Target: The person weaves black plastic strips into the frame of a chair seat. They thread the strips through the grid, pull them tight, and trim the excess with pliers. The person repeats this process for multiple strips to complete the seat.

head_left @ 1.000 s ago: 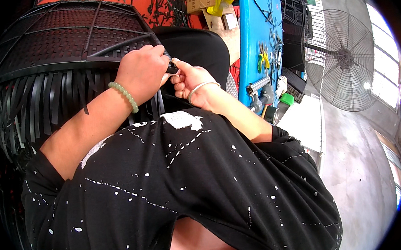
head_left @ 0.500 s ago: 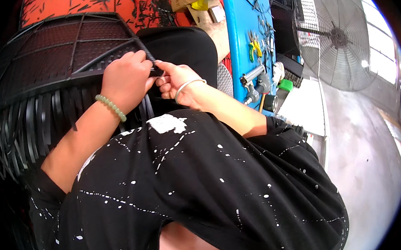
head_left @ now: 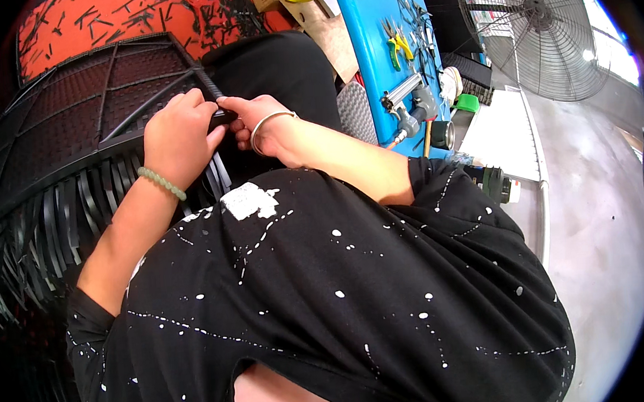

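Observation:
A black woven wicker frame (head_left: pixel 69 107), crossed by dark ribs, lies across my lap at the upper left. Its wrapped edge bar (head_left: pixel 207 83) slants down to a corner between my hands. My left hand (head_left: pixel 181 132), with a green beaded bracelet at the wrist, is closed on the frame beside this corner. From the right, my right hand (head_left: pixel 263 121), a pale bangle on its wrist, grips the corner, thumb on top and fingers curled below. Loose black strips (head_left: pixel 68 207) hang in a fringe from the frame's near edge. My fingers hide part of the corner.
A blue bench (head_left: pixel 368 56) to the right carries yellow-handled pliers (head_left: pixel 399 48), a power tool (head_left: pixel 414 112) and black scraps. Behind the frame, an orange-red surface (head_left: pixel 63 28) is strewn with black offcuts. A large caged fan (head_left: pixel 541 17) stands at the far right.
The whole view has shifted, so hands, frame and bench appear a little further left. Both hands keep their hold at the same corner.

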### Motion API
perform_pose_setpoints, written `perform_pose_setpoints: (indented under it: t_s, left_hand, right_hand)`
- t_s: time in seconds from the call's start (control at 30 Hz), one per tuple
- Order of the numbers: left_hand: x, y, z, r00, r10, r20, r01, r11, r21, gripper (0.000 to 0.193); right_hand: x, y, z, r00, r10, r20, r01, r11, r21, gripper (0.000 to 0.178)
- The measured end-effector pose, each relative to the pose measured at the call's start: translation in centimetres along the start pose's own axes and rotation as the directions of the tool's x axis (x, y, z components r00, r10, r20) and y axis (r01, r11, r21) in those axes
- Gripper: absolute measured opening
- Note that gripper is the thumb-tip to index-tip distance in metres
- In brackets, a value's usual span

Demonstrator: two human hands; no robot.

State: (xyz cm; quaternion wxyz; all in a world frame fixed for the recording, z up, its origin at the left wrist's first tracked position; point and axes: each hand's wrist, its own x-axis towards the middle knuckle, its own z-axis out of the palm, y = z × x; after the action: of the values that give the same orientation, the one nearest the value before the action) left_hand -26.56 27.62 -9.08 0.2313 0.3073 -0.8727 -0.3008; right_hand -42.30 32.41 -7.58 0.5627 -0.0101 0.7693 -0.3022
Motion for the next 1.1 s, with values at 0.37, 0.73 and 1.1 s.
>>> perform_pose_setpoints:
  t_s: [0.37, 0.73, 1.1]
  left_hand:
    - [-0.3, 0.4, -0.4, 0.999, 0.016, -0.041, -0.018, 0.999, -0.043, 0.025]
    - [-0.4, 0.2, -0.4, 1.0, -0.006, -0.013, 0.006, 1.0, -0.03, 0.025]
    - [-0.9, 1.7, -3.2, 0.999, -0.001, 0.04, 0.002, 1.0, -0.03, 0.026]
  right_hand:
    - [-3.4, -1.2, -0.4, 0.995, 0.053, 0.08, -0.056, 0.998, 0.035, 0.026]
    - [-1.2, 0.3, 0.0, 0.998, -0.024, 0.061, 0.019, 0.996, 0.086, 0.035]
    - [0.9, 1.5, -1.1, 0.894, 0.129, 0.428, -0.179, 0.981, 0.079, 0.043]
